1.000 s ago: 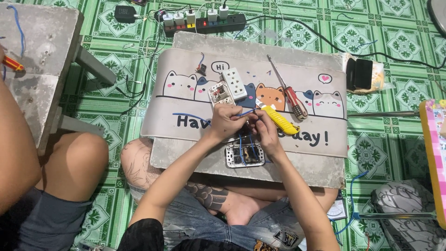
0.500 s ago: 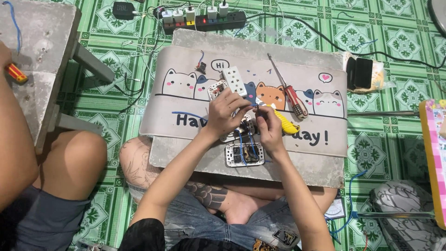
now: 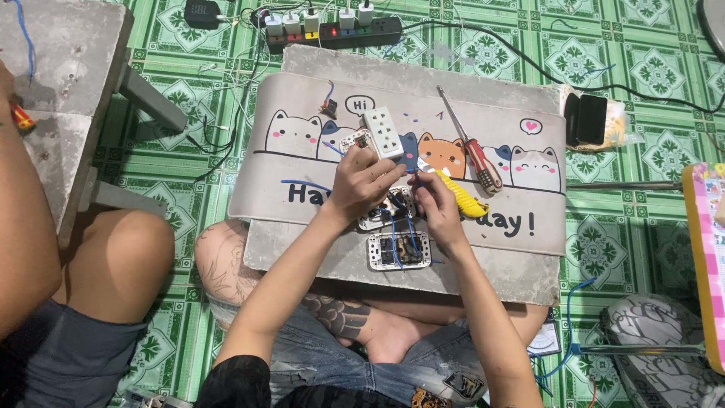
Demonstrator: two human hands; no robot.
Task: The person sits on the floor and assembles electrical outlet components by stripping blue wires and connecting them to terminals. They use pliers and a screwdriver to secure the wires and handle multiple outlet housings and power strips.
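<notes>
**Hands closed in over the socket module; yellow tool angled lower**

Compared with the earlier frame, both hands are drawn slightly nearer the body and closer together, and the yellow-handled screwdriver is tipped further down to the right. Nothing else on the mat is seen to have shifted.

Left hand: fingers curled and clamped over the upper socket module, which is held just off the mat with its back plate turned up. Right hand: fingers pinched together around the screwdriver shank, tip directed at the module's terminals; the contact point is hidden by the knuckles.

Blue wires are run from the held module down to a second socket module, lying flat on the mat's lower edge, just below the hands.

Judged handling: the module is best kept braced firmly by the left hand, the driver held square to the screw, and the short wires kept slack so that no strand is pulled out.

Materials: mat soft, matte, grey, printed with cartoon cats, laid over a rough slab. Modules hard white plastic with dark metal-lined recesses. White socket faceplate glossy, rectangular, resting above the left hand. Red-handled screwdriver with a slim steel shaft, lying diagonally near the right hand. Black power strip on the green patterned floor, well apart.
</notes>
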